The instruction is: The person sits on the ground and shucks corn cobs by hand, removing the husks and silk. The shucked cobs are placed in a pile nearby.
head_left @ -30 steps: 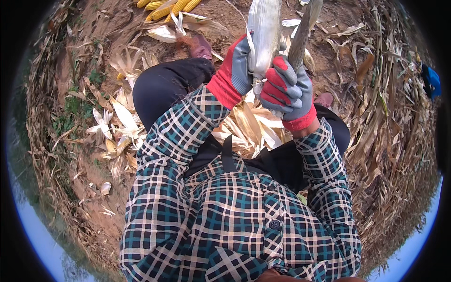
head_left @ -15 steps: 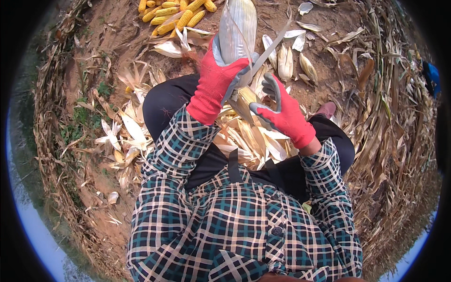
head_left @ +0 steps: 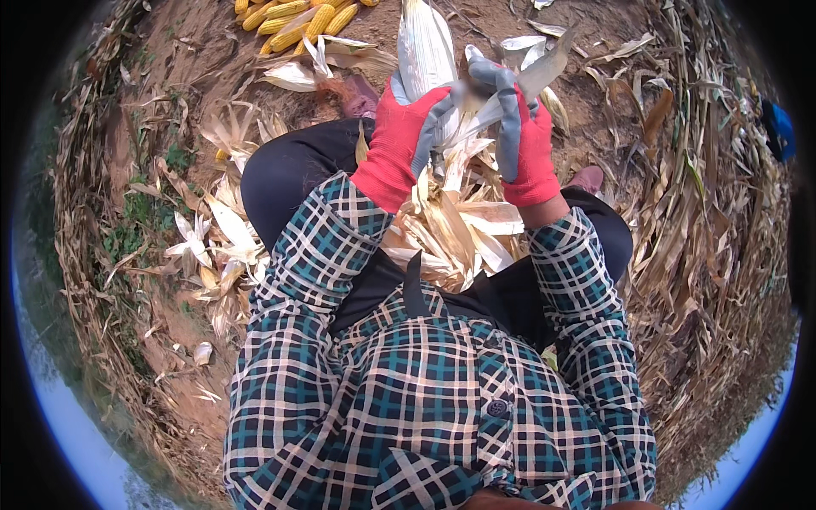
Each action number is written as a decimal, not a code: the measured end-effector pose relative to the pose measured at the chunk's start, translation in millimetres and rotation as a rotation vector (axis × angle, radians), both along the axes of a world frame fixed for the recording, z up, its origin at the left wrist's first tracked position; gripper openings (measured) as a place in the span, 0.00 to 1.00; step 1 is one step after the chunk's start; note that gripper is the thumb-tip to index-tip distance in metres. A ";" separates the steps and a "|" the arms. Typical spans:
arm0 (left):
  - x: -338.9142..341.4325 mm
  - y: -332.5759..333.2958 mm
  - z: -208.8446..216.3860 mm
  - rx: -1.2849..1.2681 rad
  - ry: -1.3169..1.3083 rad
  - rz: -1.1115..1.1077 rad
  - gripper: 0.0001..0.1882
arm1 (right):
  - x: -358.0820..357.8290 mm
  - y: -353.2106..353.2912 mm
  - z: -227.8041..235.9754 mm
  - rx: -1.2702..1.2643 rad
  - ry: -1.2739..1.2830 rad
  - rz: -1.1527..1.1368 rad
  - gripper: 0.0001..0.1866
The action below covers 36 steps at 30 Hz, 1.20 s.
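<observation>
My left hand (head_left: 404,127), in a red glove with grey palm and fingers, is closed around the lower part of an ear of corn (head_left: 425,47). The ear stands upright, still wrapped in pale husk. Close on its right is my gloved right hand (head_left: 517,127), with its fingers curled around a loose husk leaf (head_left: 548,68). One end of that leaf sticks out at the upper right, and the other runs toward the ear's base. Motion smears some of the right fingertips. Below both hands, stripped husks (head_left: 455,221) lie heaped between my legs.
Bare yellow corn cobs (head_left: 293,25) are piled at the far left. Another husked ear (head_left: 554,110) lies partly hidden behind my right hand. Dry stalks and leaves (head_left: 697,255) cover the ground at right, and more husks (head_left: 225,229) lie beside my left knee.
My right hand has risen toward the ear, and its fingers have closed on the loose husk leaf. The ear, in my left hand, has tipped slightly leftward at its top.
</observation>
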<state>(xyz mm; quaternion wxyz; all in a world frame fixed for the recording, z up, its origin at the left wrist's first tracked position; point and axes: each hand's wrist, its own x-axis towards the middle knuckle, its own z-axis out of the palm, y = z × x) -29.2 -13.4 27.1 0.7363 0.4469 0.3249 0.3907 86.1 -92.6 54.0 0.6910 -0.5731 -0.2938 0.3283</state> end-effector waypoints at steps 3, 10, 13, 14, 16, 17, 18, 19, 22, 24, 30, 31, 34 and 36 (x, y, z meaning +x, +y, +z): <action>0.2 11.3 -7.6 -0.184 -0.099 0.118 0.17 | -5.6 -7.0 8.2 0.184 0.099 0.239 0.17; 2.5 -2.1 -8.2 -0.432 -0.275 0.051 0.14 | -19.2 -24.2 -12.9 -0.027 -0.048 0.268 0.17; 2.3 -2.7 -6.1 -0.470 -0.273 -0.091 0.15 | -8.9 -8.9 -3.6 0.086 0.345 0.452 0.25; -2.5 -5.9 -10.0 -0.374 -0.150 -0.151 0.18 | -4.0 -8.4 -3.1 0.115 0.583 0.563 0.25; -5.0 -10.1 -3.8 -0.278 -0.104 -0.245 0.22 | 5.2 -10.9 -1.2 0.175 1.057 0.766 0.26; -7.9 -11.1 0.7 -0.161 -0.082 -0.289 0.22 | 4.3 -16.4 0.6 0.165 1.074 0.797 0.26; -11.4 -12.8 7.6 -0.048 -0.060 -0.330 0.22 | 2.2 -21.6 4.1 0.157 1.017 0.815 0.26; -11.6 -14.9 7.7 -0.037 -0.115 -0.289 0.20 | -0.1 -27.4 7.6 0.149 0.959 0.833 0.26; -10.3 -10.8 8.4 -0.086 -0.283 -0.156 0.18 | -3.8 -38.1 12.4 0.029 0.606 0.758 0.27; -8.9 4.7 14.7 -0.234 -0.397 -0.068 0.21 | 0.7 -37.8 25.8 -0.210 0.416 0.522 0.27; -11.8 25.0 22.9 -0.081 -0.399 -0.082 0.31 | 16.8 -31.3 1.2 -0.426 -0.419 0.368 0.30; -12.0 24.1 22.2 -0.039 -0.377 -0.103 0.31 | 13.1 -29.2 0.5 -0.393 -0.617 0.333 0.31; -9.7 11.7 24.4 -0.147 -0.390 -0.173 0.20 | 7.0 -21.5 11.5 -0.180 0.517 0.600 0.31; -6.1 1.0 22.2 -0.087 -0.332 -0.151 0.21 | 0.7 -23.3 -0.9 -0.022 0.648 0.634 0.31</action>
